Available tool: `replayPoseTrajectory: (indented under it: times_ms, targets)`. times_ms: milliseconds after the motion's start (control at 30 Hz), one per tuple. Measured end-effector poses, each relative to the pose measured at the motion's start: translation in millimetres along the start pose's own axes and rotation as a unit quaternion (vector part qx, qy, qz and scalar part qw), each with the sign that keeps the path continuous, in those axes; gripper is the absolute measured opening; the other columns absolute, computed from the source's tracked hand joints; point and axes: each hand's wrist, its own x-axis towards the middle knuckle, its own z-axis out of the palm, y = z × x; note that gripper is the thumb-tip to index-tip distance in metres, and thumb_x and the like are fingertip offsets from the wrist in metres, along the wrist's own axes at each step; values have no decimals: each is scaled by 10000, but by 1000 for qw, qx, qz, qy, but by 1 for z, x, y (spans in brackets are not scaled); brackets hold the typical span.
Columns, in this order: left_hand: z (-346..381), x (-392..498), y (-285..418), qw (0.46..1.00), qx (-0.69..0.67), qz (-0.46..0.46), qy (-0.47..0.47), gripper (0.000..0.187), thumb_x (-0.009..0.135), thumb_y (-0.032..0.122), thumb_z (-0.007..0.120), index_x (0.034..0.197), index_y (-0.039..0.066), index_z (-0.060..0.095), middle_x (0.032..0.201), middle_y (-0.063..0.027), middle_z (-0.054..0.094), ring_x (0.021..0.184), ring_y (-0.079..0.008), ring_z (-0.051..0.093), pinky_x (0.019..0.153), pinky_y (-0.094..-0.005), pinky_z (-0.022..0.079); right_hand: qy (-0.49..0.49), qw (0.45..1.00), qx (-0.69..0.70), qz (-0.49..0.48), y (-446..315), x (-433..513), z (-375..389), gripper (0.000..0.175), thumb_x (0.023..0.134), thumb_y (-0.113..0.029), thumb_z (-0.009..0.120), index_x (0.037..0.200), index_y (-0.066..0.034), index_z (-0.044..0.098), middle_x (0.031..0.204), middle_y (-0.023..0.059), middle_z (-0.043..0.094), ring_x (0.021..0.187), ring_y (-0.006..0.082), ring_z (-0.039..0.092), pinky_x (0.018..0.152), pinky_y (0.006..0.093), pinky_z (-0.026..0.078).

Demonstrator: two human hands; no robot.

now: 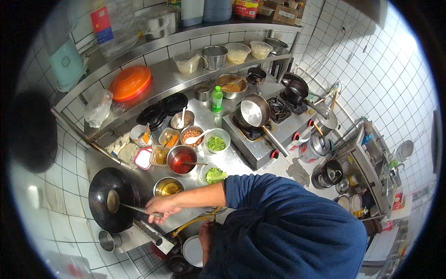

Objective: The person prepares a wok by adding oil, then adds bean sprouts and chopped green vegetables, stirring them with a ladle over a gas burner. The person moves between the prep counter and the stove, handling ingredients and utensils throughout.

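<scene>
My right hand (163, 208) grips the handle of a metal ladle (113, 201). The ladle's round bowl is over the dark inside of a black wok (101, 183); whether it touches the wok I cannot tell. From the wok's near side a tubular metal handle (148, 232) points towards me. Just beyond my right wrist stands a steel bowl of yellow oil-like liquid (169, 187). My left hand (206, 232) is low beside my body, partly hidden by my dark blue clothing, so its fingers do not show clearly.
Bowls of red sauce (179, 163), peanuts (192, 134) and chopped greens (215, 142) crowd the steel counter. Lettuce (214, 175) lies close to my forearm. A saucepan (252, 111) sits on the gas stove (247, 148), its handle jutting out. A steel pot (109, 240) stands below the wok.
</scene>
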Motion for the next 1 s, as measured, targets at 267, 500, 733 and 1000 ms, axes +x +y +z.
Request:
replayPoseTrajectory:
  times_ms: [267,500,733,1000]
  targets:
    - [34,5,34,995,62,-50,-60,366,976,232,471,1223,7,620,1144,-136,653,1041,-225,617,920,-338,476,121,852,-474,-185,-19,-161,-59,697,988,-442,541,1508,-41,307,1348,213,527,1102,279,619,943,411,515]
    - [134,-9,60,998,-61,2,23,350,959,246,554,1242,40,573,1054,-135,647,922,-259,656,791,-357,547,638,502,-453,-369,-165,-472,-367,286,946,-206,574,1162,-25,630,993,138,669,806,241,649,698,348,541]
    - [249,-23,79,925,-254,-231,163,341,988,253,567,1270,63,538,1044,-151,630,844,-296,671,703,-404,574,720,591,58,-359,-289,-649,-657,663,883,-524,637,1151,80,585,920,195,607,759,319,625,696,491,558]
    - [309,-27,98,951,-181,-166,189,369,1009,284,563,1256,11,532,997,-155,657,802,-264,677,699,-365,570,741,603,-50,-292,-296,-669,-723,404,898,-290,592,1021,95,608,946,247,679,902,358,688,824,451,551]
